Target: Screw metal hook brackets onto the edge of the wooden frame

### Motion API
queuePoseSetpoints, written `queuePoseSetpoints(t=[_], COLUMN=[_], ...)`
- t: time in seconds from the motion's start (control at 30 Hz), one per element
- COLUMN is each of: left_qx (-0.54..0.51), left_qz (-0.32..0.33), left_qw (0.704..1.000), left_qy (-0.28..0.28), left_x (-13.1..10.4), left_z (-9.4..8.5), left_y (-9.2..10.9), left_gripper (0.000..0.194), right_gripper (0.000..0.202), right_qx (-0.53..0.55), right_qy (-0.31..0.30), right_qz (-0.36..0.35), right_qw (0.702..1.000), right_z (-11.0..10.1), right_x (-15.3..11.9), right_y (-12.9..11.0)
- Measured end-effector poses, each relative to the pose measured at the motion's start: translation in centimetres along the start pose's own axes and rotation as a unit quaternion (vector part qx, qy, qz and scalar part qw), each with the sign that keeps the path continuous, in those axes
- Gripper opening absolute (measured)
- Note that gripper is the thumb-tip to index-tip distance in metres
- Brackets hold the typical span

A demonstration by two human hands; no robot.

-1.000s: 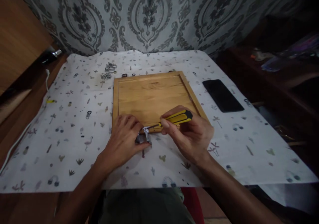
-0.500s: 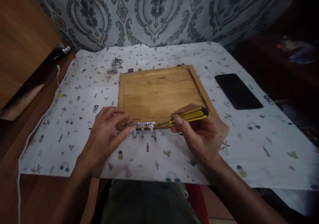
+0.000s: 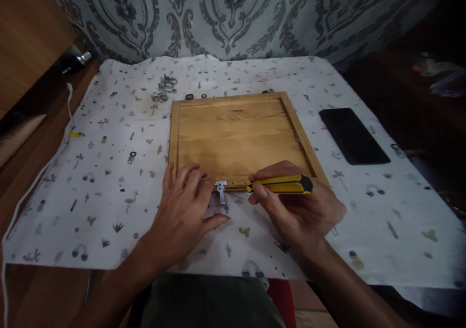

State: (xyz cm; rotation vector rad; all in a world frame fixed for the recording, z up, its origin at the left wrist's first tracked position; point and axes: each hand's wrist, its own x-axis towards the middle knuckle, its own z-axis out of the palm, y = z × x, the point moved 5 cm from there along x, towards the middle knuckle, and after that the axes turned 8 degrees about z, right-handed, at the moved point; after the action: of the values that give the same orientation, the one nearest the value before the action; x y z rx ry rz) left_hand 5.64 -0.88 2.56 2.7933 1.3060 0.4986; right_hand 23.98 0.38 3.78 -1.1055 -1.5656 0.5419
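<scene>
A framed wooden panel [image 3: 233,129] lies on the patterned tablecloth. One silver metal clasp [image 3: 221,192] shows at its near edge, hanging over that edge. Just left of the clasp, my left hand [image 3: 185,211] rests over the panel's near left corner with fingers apart, covering whatever lies beneath. My right hand [image 3: 298,211] grips a yellow and black screwdriver [image 3: 282,185], its shaft pointing left along the near edge toward the clasp. Whether the tip touches the clasp is too small to tell.
A black phone [image 3: 355,136] lies right of the panel. A small heap of metal clasps [image 3: 165,87] sits behind the panel's left corner. A white cable [image 3: 32,187] runs down the left side. A patterned curtain [image 3: 233,17] hangs behind the table.
My left hand has moved right and spread over the near edge, covering two of the three clasps seen before. The screwdriver now lies more level. The view has shifted slightly.
</scene>
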Motion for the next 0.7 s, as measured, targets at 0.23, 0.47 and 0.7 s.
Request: queuePoseSetpoints(t=[0.23,0.47,0.7], left_qx=[0.017,0.005,-0.004], left_qz=[0.009,0.009,0.002], left_qw=[1.0,1.0,1.0], left_qy=[0.006,0.006,-0.008], left_x=[1.03,1.17,1.23], left_z=[0.36,0.74,0.97], left_y=[-0.06,-0.13,-0.15], left_gripper=[0.051,0.037,0.039], right_gripper=[0.02,0.016,0.022], right_qx=[-0.004,0.009,0.024], right_qy=[-0.016,-0.041,-0.042], right_qz=[-0.047,-0.019,-0.001], right_qw=[0.999,0.999,0.999], right_z=[-0.08,0.18,0.03], right_x=[0.27,0.78,0.54], right_y=[-0.58,-0.29,0.07])
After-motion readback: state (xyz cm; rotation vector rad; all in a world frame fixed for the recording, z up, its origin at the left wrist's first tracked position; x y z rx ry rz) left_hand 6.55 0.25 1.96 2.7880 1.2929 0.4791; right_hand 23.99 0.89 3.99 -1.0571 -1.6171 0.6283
